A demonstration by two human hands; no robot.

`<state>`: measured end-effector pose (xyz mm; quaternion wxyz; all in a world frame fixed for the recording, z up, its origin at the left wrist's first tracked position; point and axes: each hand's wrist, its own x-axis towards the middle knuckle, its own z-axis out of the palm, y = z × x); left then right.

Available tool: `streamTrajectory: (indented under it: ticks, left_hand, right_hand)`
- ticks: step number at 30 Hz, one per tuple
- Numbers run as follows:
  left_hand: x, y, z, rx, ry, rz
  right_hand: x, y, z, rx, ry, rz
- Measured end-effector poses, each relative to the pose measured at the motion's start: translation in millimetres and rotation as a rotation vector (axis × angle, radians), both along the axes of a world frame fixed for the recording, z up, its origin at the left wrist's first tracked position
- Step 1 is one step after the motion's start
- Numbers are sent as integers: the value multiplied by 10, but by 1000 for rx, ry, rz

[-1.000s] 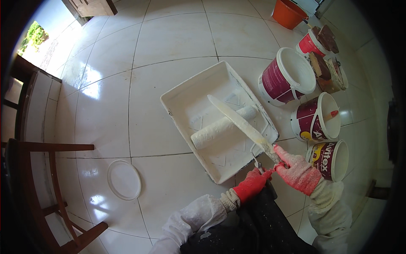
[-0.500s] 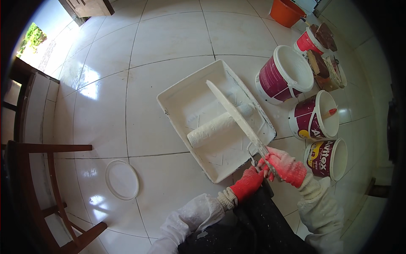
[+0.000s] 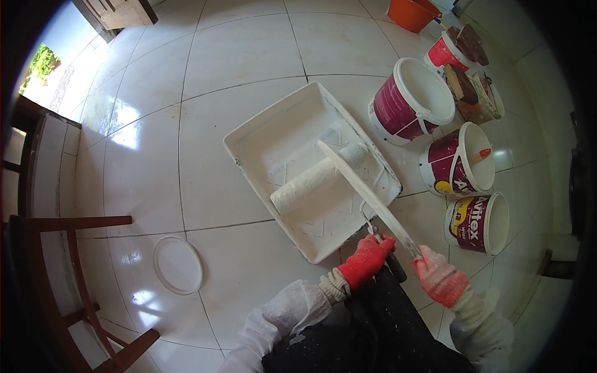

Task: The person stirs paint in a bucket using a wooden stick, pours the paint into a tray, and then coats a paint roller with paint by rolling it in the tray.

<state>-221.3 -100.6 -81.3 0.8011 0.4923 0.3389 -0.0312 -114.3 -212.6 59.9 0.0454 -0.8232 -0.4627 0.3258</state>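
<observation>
A white paint tray [image 3: 264, 140] lies on the floor in front of me, its inside coated with white paint. Across it rests a paint roller [image 3: 301, 188] with a paint-covered sleeve. My left hand [image 3: 365, 264], in a red glove, is closed around the roller's dark handle [image 3: 395, 267] at the tray's near corner. A long paint-coated stick [image 3: 367, 193] slants above the tray, its far end over the roller sleeve. My right hand [image 3: 440, 276], also red-gloved and smeared with paint, grips the near end of this stick. The two hands are apart.
Right of the tray stand several paint buckets: a large one [image 3: 388, 109], one with a red-tipped tool [image 3: 444, 163] inside, and a smaller one [image 3: 466, 224]. Farther back is an orange basin [image 3: 411, 13]. A round white lid [image 3: 178, 265] and a wooden chair [image 3: 78, 273] are at left.
My right hand has moved right and nearer to me, away from my left hand, drawing the stick back with it. The left hand stays on the roller handle.
</observation>
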Motion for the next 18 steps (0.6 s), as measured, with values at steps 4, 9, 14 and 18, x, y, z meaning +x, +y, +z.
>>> streamTrajectory:
  ticks: [4, 9, 14, 18]
  left_hand:
    - [29, -38, 34, -61, 12, 58]
    - [13, -52, -42, -61, 21, 61]
    - [13, -45, -29, -53, 27, 34]
    - [-15, -49, -119, -28, 14, 31]
  right_hand:
    - [-45, -242, 422, -45, -10, -42]
    - [-47, -137, 959, -239, 126, -313]
    - [26, 70, 782, 37, -54, -280]
    - [78, 559, 308, -71, 28, -410]
